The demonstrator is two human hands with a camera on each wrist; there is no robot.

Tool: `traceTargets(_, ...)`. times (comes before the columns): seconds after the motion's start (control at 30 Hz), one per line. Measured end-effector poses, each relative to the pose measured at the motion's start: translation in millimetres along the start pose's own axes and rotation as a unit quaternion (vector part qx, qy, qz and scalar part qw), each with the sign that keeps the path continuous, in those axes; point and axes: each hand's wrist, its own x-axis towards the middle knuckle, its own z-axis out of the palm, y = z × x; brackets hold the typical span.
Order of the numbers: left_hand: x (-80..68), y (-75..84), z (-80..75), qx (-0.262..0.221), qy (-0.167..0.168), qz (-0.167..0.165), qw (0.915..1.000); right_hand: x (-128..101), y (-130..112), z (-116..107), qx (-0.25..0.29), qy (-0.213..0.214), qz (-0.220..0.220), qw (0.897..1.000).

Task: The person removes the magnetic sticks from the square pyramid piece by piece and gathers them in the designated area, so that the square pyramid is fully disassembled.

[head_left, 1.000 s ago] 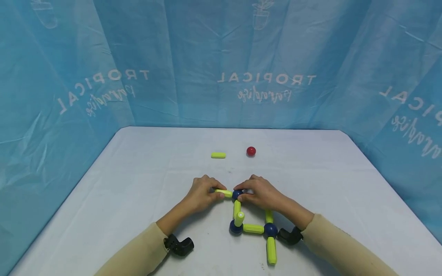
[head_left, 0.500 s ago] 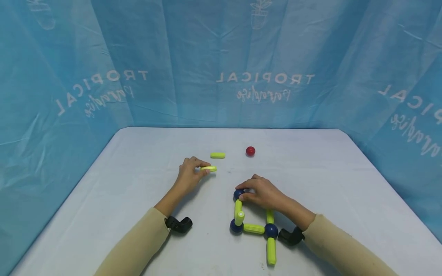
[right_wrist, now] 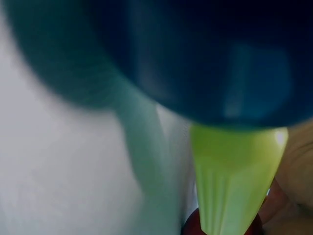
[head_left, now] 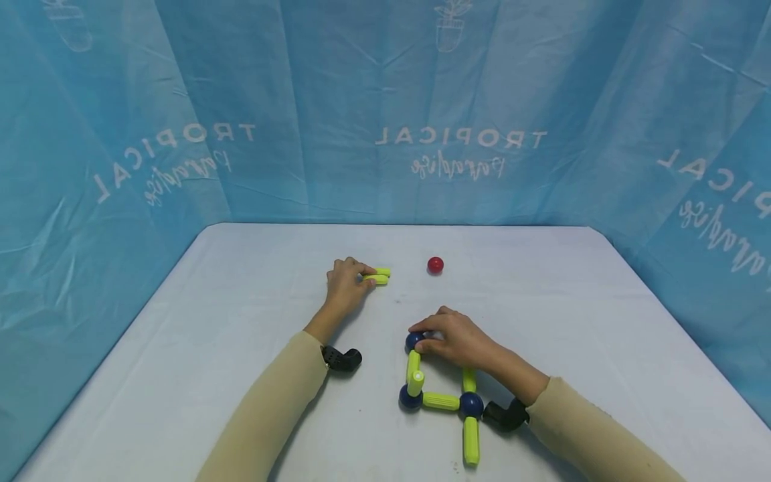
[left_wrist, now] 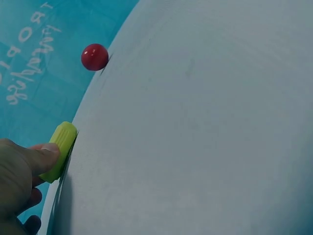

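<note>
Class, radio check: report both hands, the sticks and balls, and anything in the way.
Left hand pinches a green stick beside a second stick. Right hand grips the blue ball on the stick frame. Red ball lies apart.

The head camera looks forward and down over the whole white table [head_left: 241, 335], the left wrist view skims its far part, sharing the small red ball [head_left: 436, 265], while the right wrist view is blurred, pressed against a dark blue ball [right_wrist: 205, 58].

Glossy plastic red ball [head_left: 435, 265], ribbed plastic green stick [left_wrist: 60, 150], matt white table [head_left: 572, 314]
</note>
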Motion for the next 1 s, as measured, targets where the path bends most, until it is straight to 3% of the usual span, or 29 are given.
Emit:
traceTargets(0.33, 6.6, 1.5, 3.6, 0.046, 0.005, 0.005, 0.9989, 1, -1, 0, -0.004, -0.002, 0.004, 1.000)
traceTargets(0.5, 4.9, 3.4, 2.3, 0.055, 0.010, 0.001, 0.9984, 0, -1, -5, -0.008, -0.023, -0.033, 0.999)
traceTargets(0.7, -4.3, 8.4, -6.1, 0.027, 0.028, -0.005, 0.9992, 1, -2, -10, -0.018, -0.056, -0.073, 0.996)
traceTargets(0.87, -19.2, 11.9, -15.0, -0.009, 0.040, -0.002, 0.9992, 1, -3, -14, -0.069, -0.024, -0.045, 0.996)
traceTargets(1.0, -33.1, 11.8, -23.8, -0.060, 0.036, 0.000, 0.9976, 0, -2, -17, -0.131, 0.020, -0.002, 0.991)
